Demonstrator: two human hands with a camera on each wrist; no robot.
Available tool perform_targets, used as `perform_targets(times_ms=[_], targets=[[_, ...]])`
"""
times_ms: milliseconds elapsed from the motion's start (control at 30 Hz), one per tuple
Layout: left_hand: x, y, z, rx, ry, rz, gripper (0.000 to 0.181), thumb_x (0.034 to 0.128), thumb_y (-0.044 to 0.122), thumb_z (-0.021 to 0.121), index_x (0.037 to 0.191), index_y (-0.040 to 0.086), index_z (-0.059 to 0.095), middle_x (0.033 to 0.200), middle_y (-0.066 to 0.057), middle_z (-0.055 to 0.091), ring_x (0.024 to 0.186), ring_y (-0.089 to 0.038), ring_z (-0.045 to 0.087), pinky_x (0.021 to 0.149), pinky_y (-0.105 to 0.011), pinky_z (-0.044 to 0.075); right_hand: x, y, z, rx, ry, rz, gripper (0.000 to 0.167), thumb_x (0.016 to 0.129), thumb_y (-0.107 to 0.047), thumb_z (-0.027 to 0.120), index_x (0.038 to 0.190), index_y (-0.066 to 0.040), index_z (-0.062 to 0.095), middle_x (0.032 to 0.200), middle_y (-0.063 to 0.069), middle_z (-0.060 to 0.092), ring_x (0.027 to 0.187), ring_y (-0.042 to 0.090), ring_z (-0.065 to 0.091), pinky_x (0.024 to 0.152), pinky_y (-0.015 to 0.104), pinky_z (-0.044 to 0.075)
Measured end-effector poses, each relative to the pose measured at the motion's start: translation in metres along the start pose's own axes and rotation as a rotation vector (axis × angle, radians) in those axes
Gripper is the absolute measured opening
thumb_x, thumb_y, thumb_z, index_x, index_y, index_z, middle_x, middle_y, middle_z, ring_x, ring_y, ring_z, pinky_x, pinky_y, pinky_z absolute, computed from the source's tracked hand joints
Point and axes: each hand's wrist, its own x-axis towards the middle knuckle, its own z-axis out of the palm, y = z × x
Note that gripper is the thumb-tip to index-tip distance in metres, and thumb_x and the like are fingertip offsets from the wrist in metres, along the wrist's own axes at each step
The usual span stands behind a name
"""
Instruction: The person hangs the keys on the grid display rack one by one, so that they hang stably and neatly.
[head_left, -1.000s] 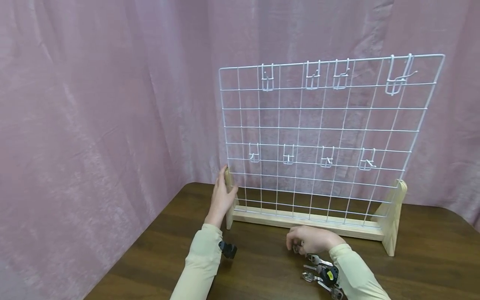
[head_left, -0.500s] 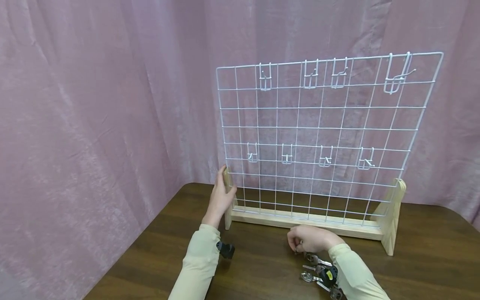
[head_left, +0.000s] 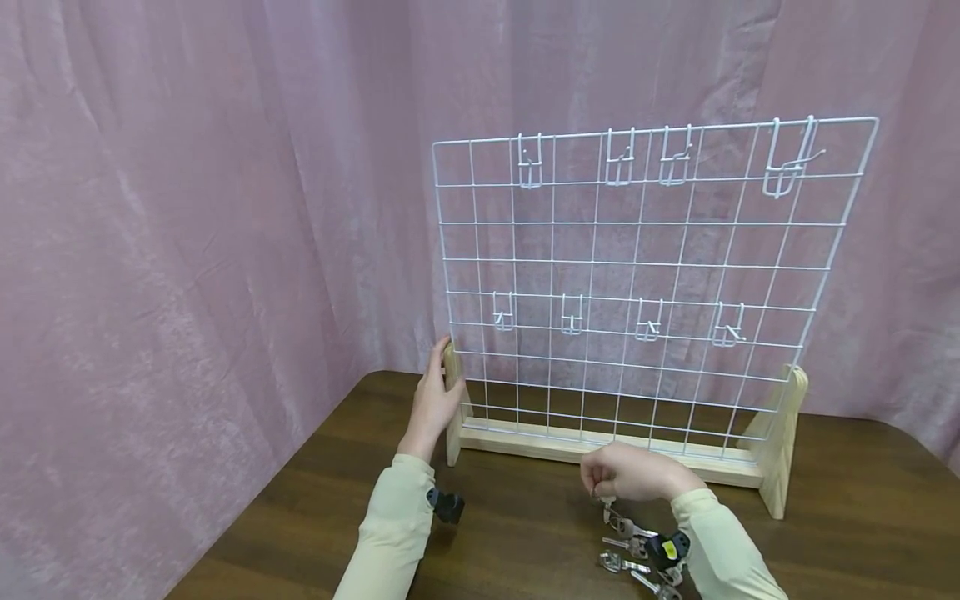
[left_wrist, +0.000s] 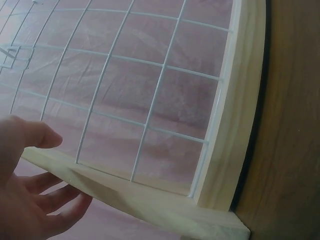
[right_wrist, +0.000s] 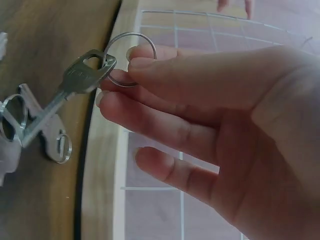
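In the right wrist view my right hand [right_wrist: 200,110] pinches a metal ring [right_wrist: 129,34] between thumb and index finger, and a key [right_wrist: 80,75] hangs from it. In the head view that hand [head_left: 637,472] is just in front of the rack's wooden base bar [head_left: 525,443], above several loose keys [head_left: 630,565] on the table. My left hand [head_left: 433,407] rests around the rack's left wooden upright [head_left: 452,400], with thumb and fingers on opposite sides; the left wrist view shows the fingers [left_wrist: 60,200] behind the wood.
A white wire grid [head_left: 637,263] stands upright in the wooden base, with several white hooks [head_left: 572,321] in an upper and a lower row. The right wooden upright [head_left: 782,450] stands near the table's [head_left: 862,492] right part. A pink curtain [head_left: 225,208] hangs behind.
My right hand has lifted slightly from the table with the ring, and a key now shows hanging below it. The left hand stays at the upright; the head view has shifted slightly.
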Motion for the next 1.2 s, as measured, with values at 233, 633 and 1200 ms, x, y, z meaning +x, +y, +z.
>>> perform_targets(times_ms=[233,633,1200], targets=[[-0.002,0.000,-0.001,0.011,0.012,-0.017,0.070,0.0885,0.006,0.058,0.148,0.030,0.032,0.135,-0.021,0.056,0.111,-0.038,0.061,0.084,-0.053,0.053,-0.004,-0.003,-0.005,-0.011,0.055,-0.018,0.016,0.084,0.004,0.059,0.081,-0.011,0.058,0.068,-0.003,0.060,0.060,-0.005,0.047,0.055,0.017,0.043],[-0.003,0.000,0.001,0.010,0.035,-0.012,0.070,0.0876,0.001,0.056,0.147,0.031,0.034,0.134,-0.019,0.056,0.103,-0.036,0.064,0.080,-0.049,0.054,-0.004,-0.012,-0.013,-0.093,0.147,0.007,0.014,0.088,-0.002,0.057,0.085,-0.015,0.059,0.067,-0.006,0.061,0.058,-0.005,0.045,0.055,0.017,0.041],[-0.005,0.003,0.002,0.053,0.078,-0.012,0.068,0.0883,0.002,0.057,0.146,0.030,0.035,0.124,-0.022,0.065,0.090,-0.038,0.070,0.071,-0.046,0.056,0.001,-0.023,-0.015,-0.282,0.596,0.061,0.008,0.087,-0.013,0.069,0.088,-0.018,0.064,0.073,-0.010,0.070,0.063,-0.007,0.053,0.055,0.019,0.041]])
